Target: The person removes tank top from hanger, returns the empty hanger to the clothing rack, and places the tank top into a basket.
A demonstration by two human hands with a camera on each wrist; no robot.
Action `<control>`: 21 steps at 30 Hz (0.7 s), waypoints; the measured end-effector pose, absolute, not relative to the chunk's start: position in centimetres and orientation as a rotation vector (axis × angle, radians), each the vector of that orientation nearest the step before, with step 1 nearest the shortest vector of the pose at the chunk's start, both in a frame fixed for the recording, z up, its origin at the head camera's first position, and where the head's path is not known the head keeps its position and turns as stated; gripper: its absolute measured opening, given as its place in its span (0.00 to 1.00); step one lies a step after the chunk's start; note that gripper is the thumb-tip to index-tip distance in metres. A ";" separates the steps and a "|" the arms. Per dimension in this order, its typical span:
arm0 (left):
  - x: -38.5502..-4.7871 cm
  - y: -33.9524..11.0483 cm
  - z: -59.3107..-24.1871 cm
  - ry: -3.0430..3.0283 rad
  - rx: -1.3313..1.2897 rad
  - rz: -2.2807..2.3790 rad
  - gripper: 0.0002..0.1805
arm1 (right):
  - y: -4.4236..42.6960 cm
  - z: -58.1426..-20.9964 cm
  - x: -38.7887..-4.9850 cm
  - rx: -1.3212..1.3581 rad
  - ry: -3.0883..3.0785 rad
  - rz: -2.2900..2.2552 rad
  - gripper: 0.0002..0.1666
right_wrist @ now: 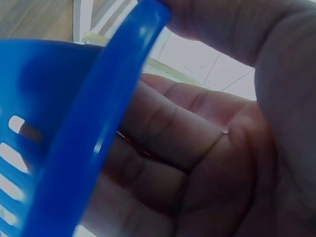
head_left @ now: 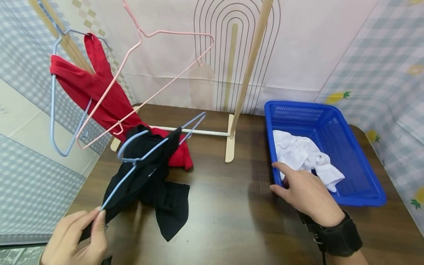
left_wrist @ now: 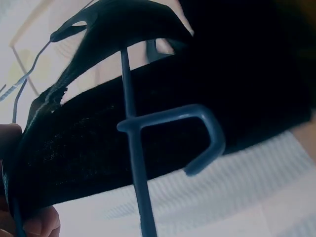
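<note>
My left hand (head_left: 77,237) pinches one end of a light blue hanger (head_left: 150,151) between thumb and fingers. A black garment (head_left: 145,184) hangs on that hanger, its lower part draping towards the table. In the left wrist view the black fabric (left_wrist: 98,163) fills much of the picture, and a small hook of the hanger (left_wrist: 139,173) shows in front of it. On the right, my right hand (head_left: 306,193) grips the left rim of a blue plastic basket (head_left: 361,162), thumb and fingers on either side of the rim. Inside lies a crumpled white garment (head_left: 301,151).
A wooden rack (head_left: 248,73) stands behind, with a white lower bar (head_left: 208,132). From it hang a pink hanger (head_left: 179,33) and another blue hanger (head_left: 53,106) with a red garment (head_left: 99,88). Everything stands on a brown table (head_left: 218,217) before patterned cloth walls.
</note>
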State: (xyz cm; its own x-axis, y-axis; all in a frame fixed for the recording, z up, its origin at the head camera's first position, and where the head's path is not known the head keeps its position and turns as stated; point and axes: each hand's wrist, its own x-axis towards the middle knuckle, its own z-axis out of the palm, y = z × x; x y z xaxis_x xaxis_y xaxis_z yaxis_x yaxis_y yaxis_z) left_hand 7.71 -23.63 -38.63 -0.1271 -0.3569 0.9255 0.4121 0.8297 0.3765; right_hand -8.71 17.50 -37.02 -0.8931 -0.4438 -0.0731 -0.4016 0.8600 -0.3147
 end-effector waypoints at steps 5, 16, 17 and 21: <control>5.7 -22.4 -37.1 -1.548 -0.197 -0.687 0.27 | 17.4 -37.2 -8.6 -0.655 2.892 -0.432 0.34; 3.6 -22.1 -35.6 -1.657 -0.550 -0.750 0.25 | 17.4 -37.1 -8.6 -0.657 2.920 -0.420 0.34; 3.4 -21.9 -35.4 -1.650 -0.573 -0.762 0.24 | 17.4 -37.1 -8.6 -0.652 2.920 -0.417 0.34; 2.3 -21.3 -34.6 -1.666 -0.657 -0.762 0.23 | 17.3 -37.0 -8.7 -0.626 2.920 -0.406 0.34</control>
